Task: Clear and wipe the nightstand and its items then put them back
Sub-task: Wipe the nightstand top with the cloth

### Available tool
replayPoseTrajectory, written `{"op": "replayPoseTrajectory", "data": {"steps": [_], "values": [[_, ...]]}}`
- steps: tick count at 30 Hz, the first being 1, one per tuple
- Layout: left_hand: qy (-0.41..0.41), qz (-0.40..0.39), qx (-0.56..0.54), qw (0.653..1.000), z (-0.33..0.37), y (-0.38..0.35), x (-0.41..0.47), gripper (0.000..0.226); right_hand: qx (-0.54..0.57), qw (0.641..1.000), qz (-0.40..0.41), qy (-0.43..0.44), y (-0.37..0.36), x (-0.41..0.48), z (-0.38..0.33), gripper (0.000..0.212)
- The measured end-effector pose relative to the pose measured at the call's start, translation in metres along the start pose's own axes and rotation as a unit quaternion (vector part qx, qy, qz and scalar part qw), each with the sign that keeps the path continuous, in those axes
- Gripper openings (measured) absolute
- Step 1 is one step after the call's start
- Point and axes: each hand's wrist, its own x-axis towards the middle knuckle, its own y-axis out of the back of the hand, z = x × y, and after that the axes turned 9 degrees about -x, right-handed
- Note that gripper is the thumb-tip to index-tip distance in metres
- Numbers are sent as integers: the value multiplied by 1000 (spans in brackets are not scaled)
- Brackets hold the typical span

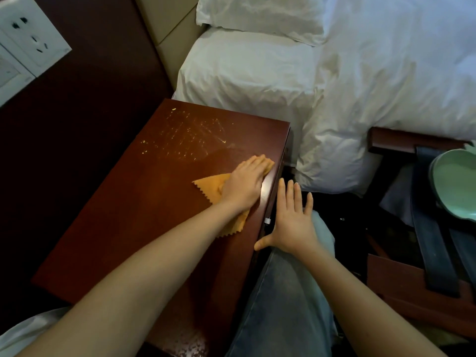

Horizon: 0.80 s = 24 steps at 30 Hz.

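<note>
- Pressing flat on an orange cloth (pixel 221 199), the left hand (pixel 244 184) lies palm down with fingers together and extended, not curled round the fabric; the cloth sits near the bed-side edge of the nightstand (pixel 134 215), its zigzag-cut corners showing on the wrist side and beyond the fingertips.
- Right hand (pixel 291 222): open, fingers spread, holding nothing, just off the nightstand's edge beside the left hand, thumb near or touching that edge; contact cannot be confirmed.
- Risk, judged: with the cloth only pinned under a flat palm so close to the edge, a stroke toward the right hand could carry it over the side into the dark gap below.
- Risk, judged: the cloth may bunch or slip out from under the palm, leaving bare skin smearing the polish.
- Knee in blue jeans (pixel 288 292): below the right hand, tight against the nightstand, limiting room on that side.
- Pale scratches or flecks (pixel 190 135): ahead of the left fingertips on the nightstand top; whether residue or damage cannot be told. Judged: if wear, wiping will not lift them.
- Nightstand top otherwise bare, so clearing looks done and wiping is in hand.
- Green bowl (pixel 456 186): well to the right of the right hand, on dark items atop a wooden chair or stand.
- Bed (pixel 386 86) with white pillows (pixel 247 73): beyond both hands, pressed close to the nightstand's far side.
- Wall socket panel (pixel 28 42): far left of the left hand.
</note>
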Motion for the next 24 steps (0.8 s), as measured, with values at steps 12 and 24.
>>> {"op": "replayPoseTrajectory", "data": {"steps": [12, 24], "values": [[139, 68, 11, 988, -19, 7, 8, 45, 20, 1000, 0, -19, -1, 1, 0, 152], [9, -32, -8, 999, -46, 28, -76, 44, 19, 999, 14, -24, -3, -3, 0, 152]]}}
